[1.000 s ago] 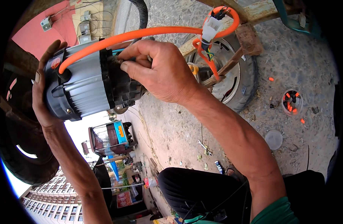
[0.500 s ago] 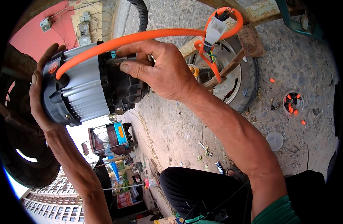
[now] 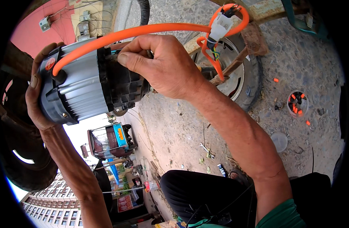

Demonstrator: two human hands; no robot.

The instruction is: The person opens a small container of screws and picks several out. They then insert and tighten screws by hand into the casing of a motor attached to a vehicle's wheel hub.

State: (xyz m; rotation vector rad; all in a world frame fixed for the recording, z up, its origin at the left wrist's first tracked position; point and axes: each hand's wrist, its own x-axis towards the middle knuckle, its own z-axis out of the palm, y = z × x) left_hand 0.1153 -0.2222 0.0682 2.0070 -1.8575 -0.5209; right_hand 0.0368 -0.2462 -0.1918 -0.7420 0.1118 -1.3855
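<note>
Clearly, both my bare arms reach up from the lower edge of the frame to a bulky silver-and-black motor (image 3: 83, 89) at the upper left. My left forearm rises steeply along the left side, and my left hand (image 3: 37, 104) cups the motor's black end cap, thumb lying over its near side and the other fingers curving around behind. My right forearm slants in from the lower right, its wrist slightly bent. From there my right hand (image 3: 165, 68) arches over the motor's dark, ridged end (image 3: 127, 83), near the upper centre; thumb and forefinger are drawn close together, their tips at its upper side. I cannot tell whether something small sits between them.

A thick orange cable (image 3: 144, 29) leaves the motor close to my left thumb and arcs above my right hand to a white plug (image 3: 221, 27) at the upper right. Behind that plug stands a wheel (image 3: 253, 76). On the ground at the right of the frame, a clear tub (image 3: 288, 102) holds black and orange pieces.
</note>
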